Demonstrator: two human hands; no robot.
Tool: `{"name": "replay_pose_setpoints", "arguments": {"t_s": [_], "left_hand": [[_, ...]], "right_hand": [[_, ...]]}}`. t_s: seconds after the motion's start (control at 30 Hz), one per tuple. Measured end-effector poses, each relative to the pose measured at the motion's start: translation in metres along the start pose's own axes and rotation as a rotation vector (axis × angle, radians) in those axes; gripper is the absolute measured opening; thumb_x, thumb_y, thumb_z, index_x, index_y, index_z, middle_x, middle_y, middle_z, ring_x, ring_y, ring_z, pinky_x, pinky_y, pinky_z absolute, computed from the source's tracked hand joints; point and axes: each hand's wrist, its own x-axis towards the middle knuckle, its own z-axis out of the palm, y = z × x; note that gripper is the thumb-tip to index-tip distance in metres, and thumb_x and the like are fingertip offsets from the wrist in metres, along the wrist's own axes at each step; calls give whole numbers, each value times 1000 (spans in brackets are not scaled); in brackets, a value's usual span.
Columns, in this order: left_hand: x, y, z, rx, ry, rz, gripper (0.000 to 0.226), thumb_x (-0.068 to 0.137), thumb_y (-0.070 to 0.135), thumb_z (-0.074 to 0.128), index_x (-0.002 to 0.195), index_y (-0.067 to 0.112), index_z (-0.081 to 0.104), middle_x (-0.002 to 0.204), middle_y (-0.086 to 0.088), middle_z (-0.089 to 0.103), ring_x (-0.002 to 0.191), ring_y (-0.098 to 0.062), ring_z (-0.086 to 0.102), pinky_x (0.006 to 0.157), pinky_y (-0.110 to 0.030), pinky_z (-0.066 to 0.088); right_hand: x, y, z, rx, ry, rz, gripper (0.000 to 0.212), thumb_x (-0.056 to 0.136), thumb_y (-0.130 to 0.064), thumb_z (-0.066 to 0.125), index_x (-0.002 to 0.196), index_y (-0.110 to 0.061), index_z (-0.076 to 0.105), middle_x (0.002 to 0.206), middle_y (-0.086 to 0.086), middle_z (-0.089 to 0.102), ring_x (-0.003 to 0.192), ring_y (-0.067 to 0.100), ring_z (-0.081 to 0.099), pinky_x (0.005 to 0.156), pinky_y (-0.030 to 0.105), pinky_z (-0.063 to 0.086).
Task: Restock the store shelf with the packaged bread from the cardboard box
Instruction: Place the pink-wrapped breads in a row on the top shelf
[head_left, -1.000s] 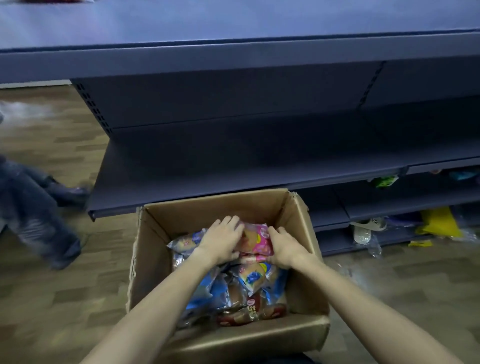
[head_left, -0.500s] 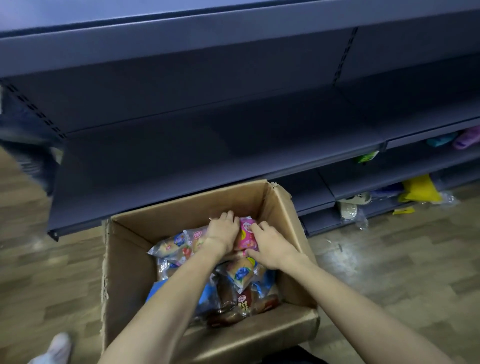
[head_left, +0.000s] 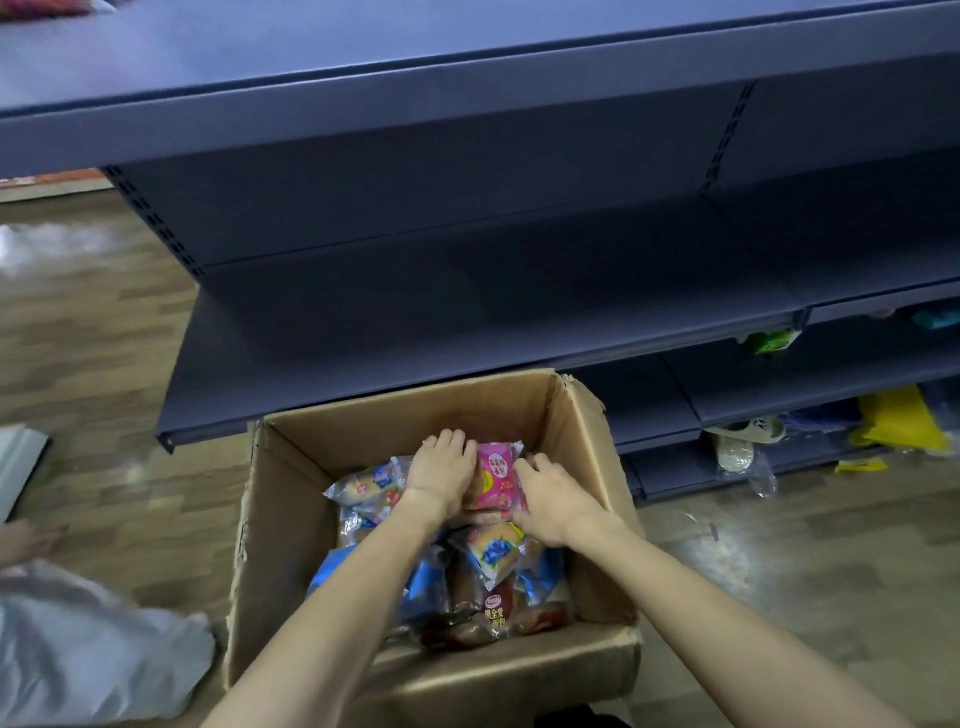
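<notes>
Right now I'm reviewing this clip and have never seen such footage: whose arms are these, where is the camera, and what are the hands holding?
There is no machine: a person wears one camera on the head, looking down at their own arms. Both reach into an open cardboard box on the floor, full of packaged bread. The left hand and right hand grip a pink bread packet from either side; it is not lifted out yet. Behind the box stands a dark blue shelf, bare where the camera sees it.

The open brown cardboard box (head_left: 291, 519) sits on the wood-plank floor (head_left: 104, 364) before the dark blue metal shelf (head_left: 467, 322); plastic-wrapped bread packs (head_left: 493, 551) lie inside it.
</notes>
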Motion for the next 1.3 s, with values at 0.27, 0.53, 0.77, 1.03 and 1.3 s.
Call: {"name": "replay_pose_setpoints", "arguments": {"t_s": [0.27,0.53,0.77,1.03,1.3], "left_hand": [[-38,-18,-16,79,112,9,67,75,19,70,132,5,39,126,-13,46,114,-30,45,92,-37,39],[-83,-56,-24,101,271,65,72,54,37,82,114,6,55,102,-8,56,88,-27,52,72,-36,42],[-137,-103,-61,82,487,62,65,52,31,77,108,6,56,98,-8,56,89,-28,53,74,-37,45],[-205,-171,-134,65,896,-32,60,68,23,74,119,0,56,111,-15,59,102,-32,53,80,-42,49],[-243,-228,-199,151,1112,-92,53,71,17,66,120,-1,58,116,-17,58,106,-34,48,84,-43,48]], "right_hand": [[-3,-11,-13,-7,8,-67,64,94,-34,61,147,-11,33,142,16,40,128,34,44,106,40,40],[-4,-42,-21,-72,131,-170,82,86,-44,69,149,-14,25,137,11,39,125,32,46,96,41,47],[-34,-90,-48,-125,403,-284,109,75,-59,74,157,-23,12,153,5,24,132,26,39,96,39,51],[-84,-175,-112,-333,867,-444,104,64,-55,84,147,-14,39,152,15,35,129,36,40,96,48,51],[-94,-264,-186,-511,1159,-565,104,55,-40,91,144,-9,46,150,17,41,130,35,39,92,47,46]]}}
